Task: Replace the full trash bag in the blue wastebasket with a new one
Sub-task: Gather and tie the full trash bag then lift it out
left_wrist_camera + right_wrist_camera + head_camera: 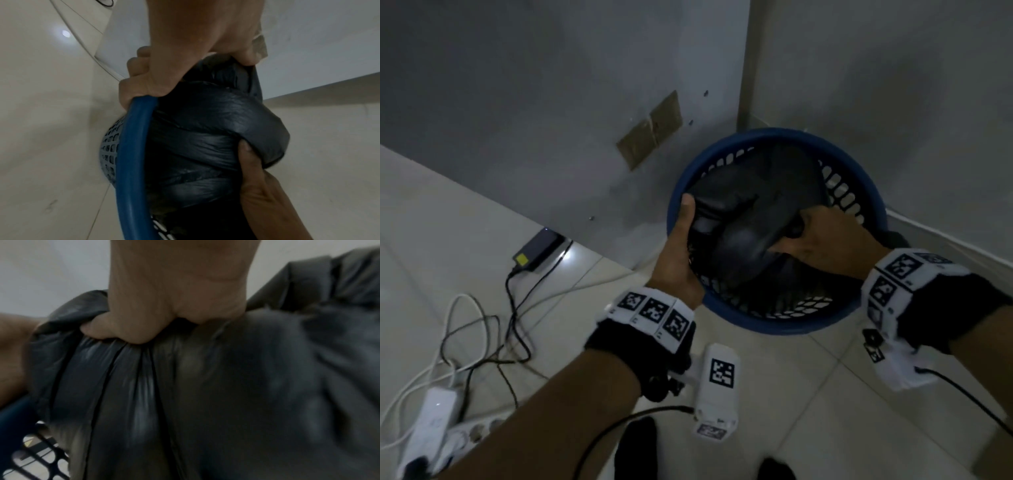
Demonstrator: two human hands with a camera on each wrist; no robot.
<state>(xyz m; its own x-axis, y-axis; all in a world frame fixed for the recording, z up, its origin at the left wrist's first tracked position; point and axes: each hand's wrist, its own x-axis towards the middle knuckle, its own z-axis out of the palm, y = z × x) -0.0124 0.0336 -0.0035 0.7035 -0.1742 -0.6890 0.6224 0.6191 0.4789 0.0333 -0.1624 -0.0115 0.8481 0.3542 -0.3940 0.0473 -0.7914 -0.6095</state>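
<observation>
The blue wastebasket [756,325] with lattice walls stands in a wall corner, tipped toward me. A full black trash bag [750,205] bulges out of it. My left hand [681,240] grips the basket's left rim; in the left wrist view its fingers [131,65] curl round the blue rim [131,146] while the thumb presses on the bag [216,129]. My right hand [815,236] holds a bunched fold of the bag at its right side. The blurred right wrist view shows that fist [164,313] closed on the black plastic [226,386].
Tangled cables and a white power strip [431,418] lie on the tiled floor at the left. A black adapter [537,248] sits by the wall. Brown tape [650,128] is stuck on the wall behind. My dark-socked feet [635,445] stand just below the basket.
</observation>
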